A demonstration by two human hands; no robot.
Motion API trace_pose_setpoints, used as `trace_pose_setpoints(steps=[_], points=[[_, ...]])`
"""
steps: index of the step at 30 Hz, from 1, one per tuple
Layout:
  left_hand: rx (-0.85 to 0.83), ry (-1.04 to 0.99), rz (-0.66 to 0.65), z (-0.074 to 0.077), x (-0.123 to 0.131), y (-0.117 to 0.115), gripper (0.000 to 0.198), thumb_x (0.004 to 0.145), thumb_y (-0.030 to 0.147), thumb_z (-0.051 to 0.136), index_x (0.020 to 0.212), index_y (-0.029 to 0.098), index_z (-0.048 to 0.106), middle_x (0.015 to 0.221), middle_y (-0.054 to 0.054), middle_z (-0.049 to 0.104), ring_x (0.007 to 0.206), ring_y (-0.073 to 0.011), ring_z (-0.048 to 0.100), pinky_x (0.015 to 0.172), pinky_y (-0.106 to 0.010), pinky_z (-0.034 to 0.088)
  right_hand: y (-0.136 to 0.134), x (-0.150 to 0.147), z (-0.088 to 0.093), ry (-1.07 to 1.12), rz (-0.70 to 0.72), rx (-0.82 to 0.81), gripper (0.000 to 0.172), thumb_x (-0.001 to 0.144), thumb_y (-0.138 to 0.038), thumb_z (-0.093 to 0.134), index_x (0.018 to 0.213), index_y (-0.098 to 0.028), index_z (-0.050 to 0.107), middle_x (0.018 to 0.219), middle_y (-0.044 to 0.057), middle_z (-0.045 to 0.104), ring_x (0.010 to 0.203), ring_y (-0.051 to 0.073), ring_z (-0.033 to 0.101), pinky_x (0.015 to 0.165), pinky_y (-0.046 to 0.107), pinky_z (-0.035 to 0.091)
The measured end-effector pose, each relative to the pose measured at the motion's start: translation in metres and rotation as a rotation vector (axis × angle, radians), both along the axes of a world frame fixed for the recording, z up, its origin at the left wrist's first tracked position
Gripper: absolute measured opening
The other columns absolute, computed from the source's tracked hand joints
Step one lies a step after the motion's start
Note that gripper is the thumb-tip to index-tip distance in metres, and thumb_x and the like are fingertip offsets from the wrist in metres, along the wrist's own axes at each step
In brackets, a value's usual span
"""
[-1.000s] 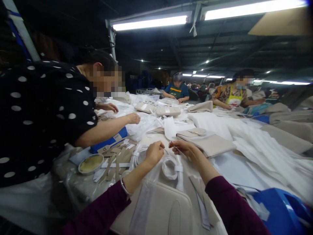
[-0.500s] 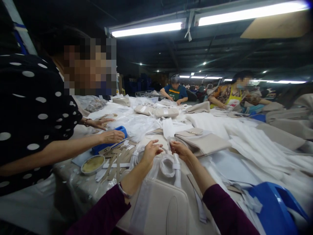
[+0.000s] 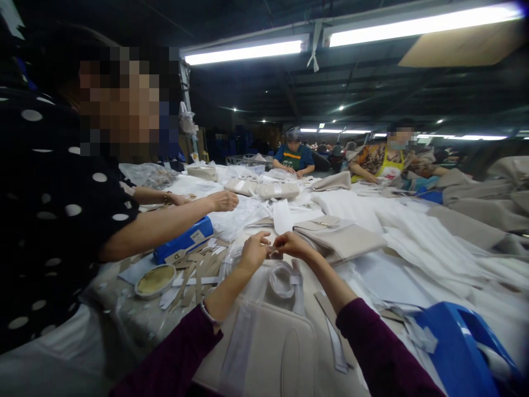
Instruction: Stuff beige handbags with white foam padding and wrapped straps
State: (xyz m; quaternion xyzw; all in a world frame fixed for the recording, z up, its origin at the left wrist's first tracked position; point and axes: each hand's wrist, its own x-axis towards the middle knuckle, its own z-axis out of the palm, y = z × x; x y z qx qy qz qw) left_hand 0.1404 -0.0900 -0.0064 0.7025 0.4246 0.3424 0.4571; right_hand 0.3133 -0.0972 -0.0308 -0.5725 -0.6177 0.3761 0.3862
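My left hand (image 3: 255, 251) and my right hand (image 3: 292, 244) meet above a beige handbag (image 3: 273, 350), fingertips nearly touching. Both are closed in a pinch at a small piece between them, too small and blurred to name. Just below my fingers lies a coil of strap (image 3: 281, 278) wrapped in white film, joined by a white band to a wrapped length on its right. The handbag lies flat toward me, with clear film across its left part and a curved handle on its face. A second beige bag (image 3: 351, 242) with a flap and metal clasp sits right of my right hand.
Left, a co-worker's hand (image 3: 223, 202) hovers over clear plastic; a blue tape dispenser (image 3: 182, 241), a round tub (image 3: 155, 280) and beige strips (image 3: 198, 275) lie nearby. Another blue dispenser (image 3: 458, 342) stands at the near right. White foam sheets (image 3: 438, 248) cover the right side.
My hands have come together, the right moving left toward the left hand. The co-worker's near hand has lifted off the blue dispenser and reached forward. The view has shifted slightly.
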Motion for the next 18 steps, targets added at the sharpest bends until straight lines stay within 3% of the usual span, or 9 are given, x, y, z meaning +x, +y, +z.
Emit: trace_pose_setpoints(steps=[2, 5, 9, 11, 14, 16, 18], points=[[0.248, 0.265, 0.043, 0.004, -0.006, 0.002, 0.035, 0.071, 0.008, 0.06, 0.105, 0.019, 0.063, 0.107, -0.01, 0.064, 0.103, -0.023, 0.057, 0.083, -0.031, 0.046, -0.005, -0.002, 0.002, 0.025, 0.009, 0.011, 0.01, 0.056, -0.02, 0.066, 0.063, -0.015, 0.066, 0.052, -0.003, 0.057, 0.049, 0.008, 0.044, 0.049, 0.022, 0.033], [0.469, 0.584, 0.032, 0.008, -0.019, -0.001, 0.01, 0.074, 0.015, 0.062, 0.082, 0.02, 0.066, 0.094, -0.008, 0.066, 0.101, -0.025, 0.055, 0.082, -0.031, 0.042, -0.018, -0.005, 0.006, 0.069, 0.01, 0.046, 0.021, 0.059, -0.026, 0.066, 0.076, -0.014, 0.067, 0.064, 0.0, 0.062, 0.055, 0.01, 0.049, 0.054, 0.024, 0.041], [0.675, 0.64, -0.02, 0.013, -0.031, -0.017, 0.02, 0.083, 0.011, 0.048, 0.089, 0.021, 0.064, 0.093, -0.007, 0.065, 0.091, -0.0215, 0.059, 0.076, -0.029, 0.039, -0.038, -0.013, 0.01, 0.071, 0.001, 0.145, 0.036, 0.053, -0.022, 0.075, 0.088, -0.019, 0.07, 0.093, 0.002, 0.067, 0.076, 0.014, 0.054, 0.069, 0.026, 0.044], [0.781, 0.599, -0.015, 0.014, -0.032, -0.025, 0.02, 0.087, 0.016, 0.044, 0.092, 0.022, 0.062, 0.094, -0.006, 0.064, 0.09, -0.0215, 0.059, 0.074, -0.029, 0.039, -0.045, -0.017, 0.009, 0.062, -0.023, 0.207, 0.025, 0.055, -0.025, 0.077, 0.079, -0.02, 0.071, 0.088, 0.0, 0.066, 0.077, 0.014, 0.052, 0.072, 0.026, 0.043], [0.674, 0.436, 0.096, 0.01, -0.027, -0.026, 0.016, 0.088, 0.022, 0.048, 0.097, 0.02, 0.061, 0.099, -0.008, 0.063, 0.091, -0.0224, 0.06, 0.077, -0.03, 0.04, -0.047, -0.02, 0.004, 0.079, -0.13, 0.251, 0.014, 0.066, -0.032, 0.071, 0.065, -0.018, 0.066, 0.069, -0.001, 0.059, 0.069, 0.014, 0.051, 0.07, 0.027, 0.042], [0.468, 0.338, 0.139, 0.006, -0.022, -0.02, 0.017, 0.084, 0.019, 0.053, 0.099, 0.016, 0.062, 0.1, -0.011, 0.063, 0.095, -0.0235, 0.059, 0.082, -0.031, 0.041, -0.045, -0.018, 0.001, 0.101, -0.211, 0.228, 0.017, 0.074, -0.033, 0.066, 0.069, -0.017, 0.064, 0.066, 0.0, 0.057, 0.066, 0.014, 0.051, 0.067, 0.027, 0.043], [0.302, 0.289, 0.08, 0.003, -0.015, -0.015, 0.015, 0.08, 0.014, 0.056, 0.093, 0.014, 0.064, 0.094, -0.011, 0.065, 0.097, -0.0242, 0.059, 0.085, -0.032, 0.041, -0.045, -0.014, 0.001, 0.118, -0.265, 0.185, 0.02, 0.081, -0.035, 0.062, 0.082, -0.015, 0.064, 0.075, 0.001, 0.061, 0.068, 0.014, 0.054, 0.067, 0.028, 0.046]])
